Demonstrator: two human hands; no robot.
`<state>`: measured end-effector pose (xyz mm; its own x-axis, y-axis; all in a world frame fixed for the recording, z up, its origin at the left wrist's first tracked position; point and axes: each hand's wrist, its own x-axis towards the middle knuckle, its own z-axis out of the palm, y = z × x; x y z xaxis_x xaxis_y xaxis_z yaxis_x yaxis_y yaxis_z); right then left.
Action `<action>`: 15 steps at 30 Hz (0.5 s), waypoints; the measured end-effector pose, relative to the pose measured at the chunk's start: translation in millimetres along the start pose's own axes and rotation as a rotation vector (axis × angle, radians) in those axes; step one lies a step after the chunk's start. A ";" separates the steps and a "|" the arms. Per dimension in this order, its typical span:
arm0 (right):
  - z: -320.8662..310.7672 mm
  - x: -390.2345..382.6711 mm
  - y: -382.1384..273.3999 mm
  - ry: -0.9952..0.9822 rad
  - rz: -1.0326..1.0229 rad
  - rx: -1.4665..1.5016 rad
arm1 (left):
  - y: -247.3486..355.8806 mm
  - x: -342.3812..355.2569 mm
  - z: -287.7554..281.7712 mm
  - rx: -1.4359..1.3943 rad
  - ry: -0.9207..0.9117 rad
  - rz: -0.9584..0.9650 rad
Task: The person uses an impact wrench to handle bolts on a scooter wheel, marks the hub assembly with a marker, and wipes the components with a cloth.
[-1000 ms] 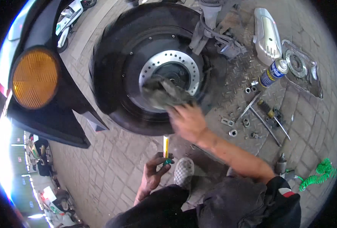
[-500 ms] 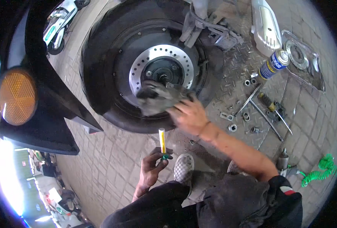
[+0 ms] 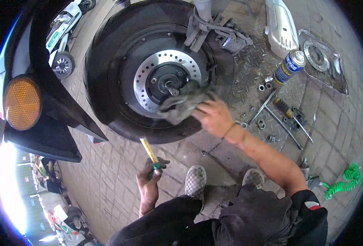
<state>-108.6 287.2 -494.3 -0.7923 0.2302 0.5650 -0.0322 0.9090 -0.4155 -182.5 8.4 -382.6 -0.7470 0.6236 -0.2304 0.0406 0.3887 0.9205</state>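
A black wheel (image 3: pixel 107 104) with a drilled silver brake disc (image 3: pixel 142 78) stands in front of me. My right hand (image 3: pixel 217 121) grips a crumpled grey rag (image 3: pixel 181 107), slightly blurred, over the lower right part of the disc. The rag lies just below and right of the axle end (image 3: pixel 172 89), which shows bare. Lower down, my left hand (image 3: pixel 149 180) pinches a slim white and yellow tube (image 3: pixel 149 151) by its green end. The tube tilts up and to the left, apart from the tyre.
Right of the wheel, a spray can (image 3: pixel 290 66), a T-handle wrench (image 3: pixel 267 107), a screwdriver (image 3: pixel 283 107) and several nuts lie about a metal plate. Beyond are a silver cover (image 3: pixel 282 28) and a tray (image 3: pixel 343 84) with another disc. A green coiled hose (image 3: pixel 345 180) lies lower right.
My right hand and the rag have shifted right and slightly down, uncovering the axle end. My left hand has moved left and down, and the tube now leans further left.
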 end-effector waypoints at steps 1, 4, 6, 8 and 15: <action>-11.4 -7.0 7.1 0.002 0.038 0.005 | -4.7 -1.4 -2.8 -0.001 0.037 -0.006; -27.0 -71.3 6.9 -0.020 0.384 0.205 | -13.0 -9.3 -6.1 -0.043 0.112 -0.033; -37.8 -129.0 -16.0 -0.229 0.481 0.392 | -13.8 -10.5 1.8 -0.016 0.087 -0.038; -45.4 -141.0 -38.4 -0.406 0.462 0.532 | -7.5 -7.1 4.4 -0.038 0.025 -0.057; 4.1 -136.8 -64.4 -0.412 0.404 0.051 | -1.4 2.0 22.1 -0.098 -0.058 -0.009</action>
<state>-0.6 195.8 -547.7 -0.9191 0.3926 0.0346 0.3014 0.7568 -0.5800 -169.4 24.1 -391.3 -0.7071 0.6600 -0.2539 -0.0330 0.3279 0.9441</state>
